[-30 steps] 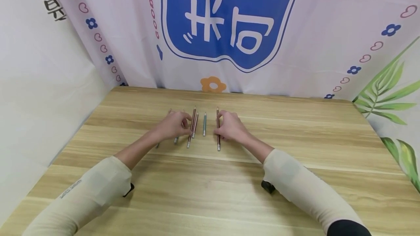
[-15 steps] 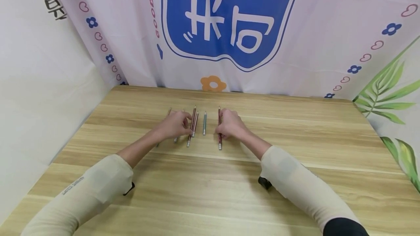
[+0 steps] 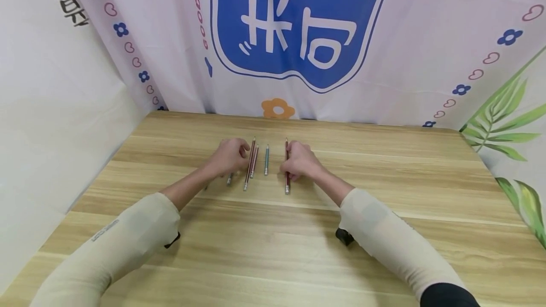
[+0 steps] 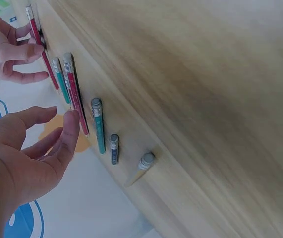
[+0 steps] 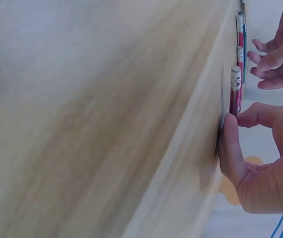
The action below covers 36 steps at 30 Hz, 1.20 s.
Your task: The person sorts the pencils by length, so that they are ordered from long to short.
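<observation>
1. Right hand (image 3: 300, 160), centre of the head view: thumb and fingers pinch a dark red pencil (image 3: 287, 186), whose eraser end points towards the bottom of the frame.
2. Left hand (image 3: 230, 158), left of centre: fingers loosely bent, thumb and forefinger apart, holding nothing; contact with the nearest pencil cannot be determined.
3. Long red pencil (image 3: 248, 174) and short red pencil (image 3: 254, 161), just right of the left hand: they lie close beside each other, slightly slanted.
4. Teal pencil (image 3: 266, 160), mid-frame: it lies between the red pair and the pinched pencil, apart from both.
5. Lower centre of the left wrist view: a second teal pencil (image 4: 98, 131), a dark pencil (image 4: 114, 149) and a pale wooden pencil (image 4: 142, 167) lie in sequence, eraser ends towards the camera.
6. Wood-grain bench (image 3: 264, 240), carrying all the resting pencils; a printed curtain (image 3: 179, 75) with a blue emblem (image 3: 294, 60) hangs behind its far edge.
</observation>
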{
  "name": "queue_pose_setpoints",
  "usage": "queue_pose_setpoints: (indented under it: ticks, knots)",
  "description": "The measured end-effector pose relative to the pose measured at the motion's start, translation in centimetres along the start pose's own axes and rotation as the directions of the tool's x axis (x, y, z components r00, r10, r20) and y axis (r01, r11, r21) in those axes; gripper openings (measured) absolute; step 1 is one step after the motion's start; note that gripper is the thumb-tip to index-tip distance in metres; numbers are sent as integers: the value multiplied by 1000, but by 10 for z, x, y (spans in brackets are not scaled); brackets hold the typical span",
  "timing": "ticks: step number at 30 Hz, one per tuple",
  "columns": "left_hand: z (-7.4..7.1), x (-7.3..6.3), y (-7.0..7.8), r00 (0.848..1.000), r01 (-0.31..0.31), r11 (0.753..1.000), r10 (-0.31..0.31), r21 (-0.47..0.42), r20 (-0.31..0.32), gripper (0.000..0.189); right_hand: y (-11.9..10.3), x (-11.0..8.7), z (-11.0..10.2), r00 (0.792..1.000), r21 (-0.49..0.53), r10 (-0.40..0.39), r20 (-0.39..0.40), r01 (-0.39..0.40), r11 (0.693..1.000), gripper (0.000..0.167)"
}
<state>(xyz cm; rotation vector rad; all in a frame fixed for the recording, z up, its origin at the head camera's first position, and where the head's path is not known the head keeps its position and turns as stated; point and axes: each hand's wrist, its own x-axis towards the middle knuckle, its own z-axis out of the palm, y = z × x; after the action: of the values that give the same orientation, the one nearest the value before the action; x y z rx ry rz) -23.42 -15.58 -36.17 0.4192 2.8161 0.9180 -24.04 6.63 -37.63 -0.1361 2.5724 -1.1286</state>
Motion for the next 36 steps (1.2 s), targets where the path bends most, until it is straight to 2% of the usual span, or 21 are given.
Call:
queue_pose_setpoints:
  ticks: [5, 10, 18, 21, 32, 36]
  knots:
    - [3, 8, 3, 999, 45, 999, -45, 22, -5, 35, 1, -1, -1, 1000, 38, 6, -2, -6, 999, 53]
    - [7, 14, 4, 995, 97, 995, -97, 7, -10, 34, 3, -3, -3, 1000, 70, -1, -12, 2, 998, 57]
    - [11, 21, 2, 995, 91, 995, -89, 41, -51, 31, 4, -9, -9, 999, 98, -24, -21, 26, 995, 63]
    - [12, 23, 2, 993, 106, 994, -104, 34, -51, 29, 4, -11, -12, 999, 102, -32, -24, 34, 994, 64]
    - [14, 27, 2, 990, 136, 988, -139, -70, -26, 21, 11, -15, -23, 999, 105, -27, -42, 32, 994, 64]
    - [14, 28, 3, 988, 149, 986, -151, -71, -23, 18, 15, -17, -27, 999, 123, -29, -40, 33, 992, 64]
